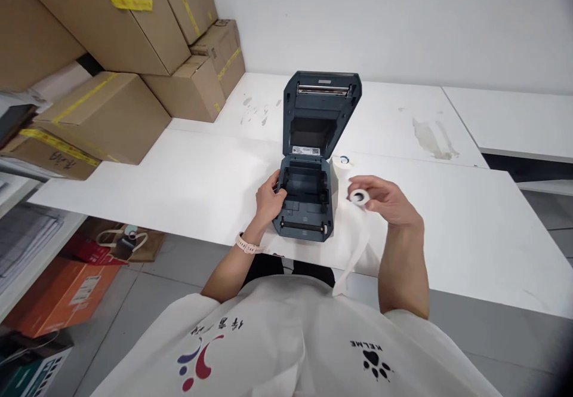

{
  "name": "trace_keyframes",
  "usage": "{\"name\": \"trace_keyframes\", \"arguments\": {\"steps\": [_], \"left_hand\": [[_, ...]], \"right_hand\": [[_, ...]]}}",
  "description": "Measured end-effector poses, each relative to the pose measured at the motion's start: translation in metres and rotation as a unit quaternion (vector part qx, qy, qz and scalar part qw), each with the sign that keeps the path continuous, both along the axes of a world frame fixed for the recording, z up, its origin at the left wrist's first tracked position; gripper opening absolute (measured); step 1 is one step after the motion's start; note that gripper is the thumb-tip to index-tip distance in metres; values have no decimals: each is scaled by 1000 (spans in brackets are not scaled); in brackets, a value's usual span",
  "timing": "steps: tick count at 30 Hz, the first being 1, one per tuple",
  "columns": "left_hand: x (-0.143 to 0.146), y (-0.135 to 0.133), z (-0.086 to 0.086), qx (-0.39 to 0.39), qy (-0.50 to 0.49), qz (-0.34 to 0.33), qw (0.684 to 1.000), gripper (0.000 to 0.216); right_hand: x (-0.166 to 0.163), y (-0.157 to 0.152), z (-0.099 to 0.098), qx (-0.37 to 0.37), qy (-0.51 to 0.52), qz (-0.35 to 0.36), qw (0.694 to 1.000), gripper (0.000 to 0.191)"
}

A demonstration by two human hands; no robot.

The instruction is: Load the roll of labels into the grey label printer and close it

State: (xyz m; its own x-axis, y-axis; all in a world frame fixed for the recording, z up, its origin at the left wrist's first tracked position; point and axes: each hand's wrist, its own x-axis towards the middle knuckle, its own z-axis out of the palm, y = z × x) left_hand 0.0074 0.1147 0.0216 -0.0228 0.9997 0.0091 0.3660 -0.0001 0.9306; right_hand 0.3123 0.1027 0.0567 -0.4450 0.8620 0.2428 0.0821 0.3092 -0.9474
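White tabletop (470, 236) stretches wide to the right, while cardboard boxes (111, 45) crowd its far left corner. Close to the near edge sits a label printer (308, 206), its lid (320, 110) tilted up and back. The left hand (268, 200) curls its fingers over the printer's left wall, gripping it. The right hand (387, 203), just right of the printer, pinches a small paper roll (359, 197) between thumb and fingertips. Its loose strip (358, 254) trails over the near edge. A second roll (344, 161) lies just behind.

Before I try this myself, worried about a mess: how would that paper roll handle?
Probably light: the right hand merely pinches the paper roll. Its loose strip hangs limp, so likely floppy. Round, it may roll.
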Motion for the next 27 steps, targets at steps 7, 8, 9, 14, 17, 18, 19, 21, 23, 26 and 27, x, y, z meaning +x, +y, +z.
{"name": "trace_keyframes", "arguments": {"steps": [7,8,9,14,17,18,19,21,23,26,27], "left_hand": [[1,1,-2,1,-9,11,1000,71],[1,1,-3,-1,-11,13,1000,72],[2,2,-4,-3,-15,14,1000,72],[3,5,-10,-3,-36,27,999,73],[2,6,-13,-3,-50,31,998,74],[2,6,-14,-1,-53,32,998,74],[2,6,-15,2,-56,32,998,74],[1,6,-16,8,-58,33,998,73],[1,5,-16,12,-58,32,998,73],[1,6,-16,12,-57,33,998,73],[1,6,-16,12,-57,33,998,73]], "right_hand": [[25,-1,-67,-160,63,-244,954,49],[23,0,-70,-172,60,-242,953,47],[22,1,-72,-178,60,-238,953,46],[20,11,-79,-141,63,-208,966,47],[19,18,-83,-99,28,-192,976,44],[18,19,-84,-88,8,-189,978,43],[18,20,-83,-80,-13,-186,979,41],[19,20,-80,-72,-51,-175,981,42],[22,21,-74,-69,-59,-161,983,47],[29,35,-65,-49,-27,-208,977,53],[31,43,-63,-43,-27,-233,971,58]]}}
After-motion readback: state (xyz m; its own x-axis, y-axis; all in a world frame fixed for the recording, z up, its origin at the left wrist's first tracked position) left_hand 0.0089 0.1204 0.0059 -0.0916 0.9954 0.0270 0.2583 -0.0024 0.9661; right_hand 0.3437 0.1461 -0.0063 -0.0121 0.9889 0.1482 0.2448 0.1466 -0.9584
